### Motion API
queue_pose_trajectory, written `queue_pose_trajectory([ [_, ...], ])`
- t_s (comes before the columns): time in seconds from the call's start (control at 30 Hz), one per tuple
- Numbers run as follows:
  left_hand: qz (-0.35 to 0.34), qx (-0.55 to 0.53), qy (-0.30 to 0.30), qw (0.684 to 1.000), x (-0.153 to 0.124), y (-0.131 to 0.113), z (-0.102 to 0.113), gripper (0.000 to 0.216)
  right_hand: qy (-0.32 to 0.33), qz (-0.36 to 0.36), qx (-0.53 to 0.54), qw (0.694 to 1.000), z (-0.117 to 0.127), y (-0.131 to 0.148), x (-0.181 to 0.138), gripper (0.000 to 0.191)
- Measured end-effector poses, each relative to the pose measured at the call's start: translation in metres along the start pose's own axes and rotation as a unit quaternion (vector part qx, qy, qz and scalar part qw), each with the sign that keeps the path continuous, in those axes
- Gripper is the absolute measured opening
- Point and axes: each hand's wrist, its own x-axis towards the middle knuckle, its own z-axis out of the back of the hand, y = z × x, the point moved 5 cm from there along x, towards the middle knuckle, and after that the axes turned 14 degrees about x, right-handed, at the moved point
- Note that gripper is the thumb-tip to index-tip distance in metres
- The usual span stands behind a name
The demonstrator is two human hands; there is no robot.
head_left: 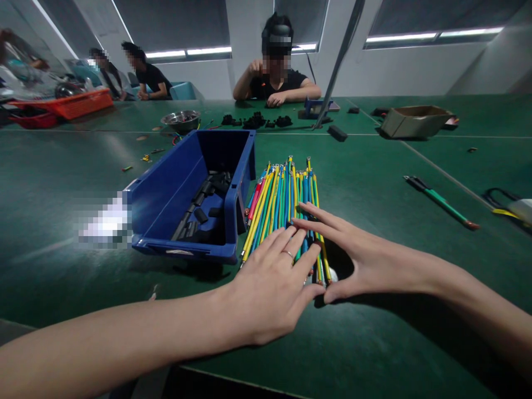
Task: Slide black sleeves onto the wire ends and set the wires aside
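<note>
Head view.

1. Wire bundle (279, 197): a flat row of yellow, green, blue and a few red wires lies on the green table (374, 166). It runs away from the person, with metal tips at the far end. It lies just to the right of the blue bin (174, 188).

2. Left hand (270, 291): palm down, with the fingers laid over the near left part of the wire bundle and pointing away and to the right. The grip is apart: the fingers are extended flat and nothing is clamped. One finger carries a ring (288, 254).

3. Right hand (366, 260): palm down, reaching in from the right. The fingers are spread across the near right part of the wire bundle and point left. The thumb lies on the table at the near end of the wires, just beside the left thumb. The grip is apart and rests on the wires without closing on them.

4. Blue bin: tilted, with its open side toward the person. It holds black parts (205, 208).

5. Surroundings: a green-handled tool (440, 202) lies well to the right of the hands. A cardboard box (415, 121), a metal bowl (180, 119), more loose black pieces (257, 120) and an orange tray (70, 102) stand farther back. A person in black (276, 83) sits at the far edge of the table. Two more people sit at far left.
</note>
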Motion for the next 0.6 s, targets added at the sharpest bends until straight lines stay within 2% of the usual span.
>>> queue_pose_trajectory([
  [0.17,0.006,-0.006,-0.026,1.0,-0.001,0.001,0.0,0.061,-0.012,0.001,0.037,0.999,0.004,-0.001,0.001,0.113],
  [0.3,0.012,-0.028,-0.039,0.999,0.0,0.002,0.004,0.049,-0.034,0.02,0.064,0.997,0.006,-0.001,0.002,0.105],
  [0.4,0.011,-0.05,-0.049,0.998,0.001,0.003,0.009,0.042,-0.067,0.046,0.067,0.994,0.008,-0.001,0.002,0.102],
  [0.6,0.025,-0.084,-0.043,0.995,0.001,0.006,0.011,0.045,-0.131,0.124,0.07,0.981,0.019,0.007,0.002,0.091],
])
